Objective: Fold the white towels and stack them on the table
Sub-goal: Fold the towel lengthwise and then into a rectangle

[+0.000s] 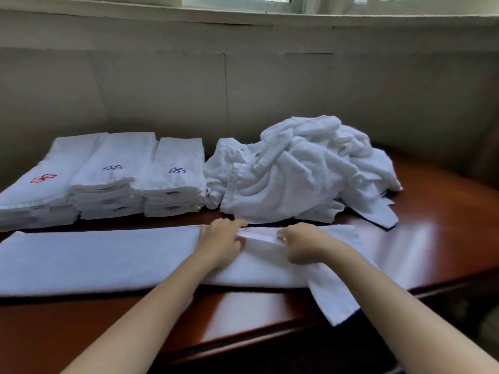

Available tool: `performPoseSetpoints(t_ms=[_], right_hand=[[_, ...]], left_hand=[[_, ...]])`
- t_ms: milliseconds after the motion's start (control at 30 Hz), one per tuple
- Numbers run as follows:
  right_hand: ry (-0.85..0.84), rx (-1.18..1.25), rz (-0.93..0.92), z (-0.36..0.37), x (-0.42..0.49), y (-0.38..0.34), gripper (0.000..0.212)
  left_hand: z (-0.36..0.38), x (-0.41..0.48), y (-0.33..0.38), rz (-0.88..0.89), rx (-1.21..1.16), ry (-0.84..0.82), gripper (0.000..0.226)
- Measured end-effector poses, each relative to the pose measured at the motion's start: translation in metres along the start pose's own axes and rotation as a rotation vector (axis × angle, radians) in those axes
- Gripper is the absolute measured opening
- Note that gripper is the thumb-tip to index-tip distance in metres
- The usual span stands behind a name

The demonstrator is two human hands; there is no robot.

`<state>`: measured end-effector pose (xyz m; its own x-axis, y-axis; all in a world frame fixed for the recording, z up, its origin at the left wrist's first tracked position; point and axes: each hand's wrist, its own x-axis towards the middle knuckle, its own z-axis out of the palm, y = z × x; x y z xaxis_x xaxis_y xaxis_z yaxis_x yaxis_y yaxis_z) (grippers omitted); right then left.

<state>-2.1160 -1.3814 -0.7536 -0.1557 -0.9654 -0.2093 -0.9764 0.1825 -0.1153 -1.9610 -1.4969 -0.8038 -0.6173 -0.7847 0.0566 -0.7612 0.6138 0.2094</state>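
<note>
A long white towel [102, 259] lies folded lengthwise across the red-brown table [437, 211], one corner hanging over the front edge at the right. My left hand [220, 240] and my right hand [302, 245] rest close together on its far edge, fingers curled and pinching a raised fold of the cloth between them. Behind them sits a heap of unfolded white towels [302, 168]. Three stacks of folded towels stand at the back left: one with a red emblem [40, 190], two with purple emblems [110, 179] [175, 182].
A beige wall [162, 90] runs close behind the table, with a window ledge above. The table's front edge curves away at the right, and the floor below it is dark.
</note>
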Motion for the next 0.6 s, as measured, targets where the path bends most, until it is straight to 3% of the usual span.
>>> performPoseSetpoints(t_ms=[100, 200, 300, 400, 600], right_hand=[[-0.168, 0.284, 0.02, -0.019, -0.021, 0.031, 0.034], [-0.252, 0.217, 0.139, -0.029, -0.038, 0.069, 0.025], [-0.077, 0.085, 0.343, -0.034, -0.041, 0.106, 0.015], [0.181, 0.122, 0.481, -0.023, -0.03, 0.126, 0.012], [0.231, 0.133, 0.688, 0.009, -0.011, 0.11, 0.028]], left_hand=[[0.002, -0.003, 0.006, 0.147, -0.072, 0.042, 0.025], [0.003, -0.006, -0.001, 0.189, -0.182, 0.189, 0.014], [0.005, -0.005, 0.0, 0.133, -0.257, 0.24, 0.011], [0.009, 0.0, 0.003, 0.099, -0.16, 0.269, 0.015], [0.012, 0.002, 0.001, -0.001, 0.081, 0.176, 0.036]])
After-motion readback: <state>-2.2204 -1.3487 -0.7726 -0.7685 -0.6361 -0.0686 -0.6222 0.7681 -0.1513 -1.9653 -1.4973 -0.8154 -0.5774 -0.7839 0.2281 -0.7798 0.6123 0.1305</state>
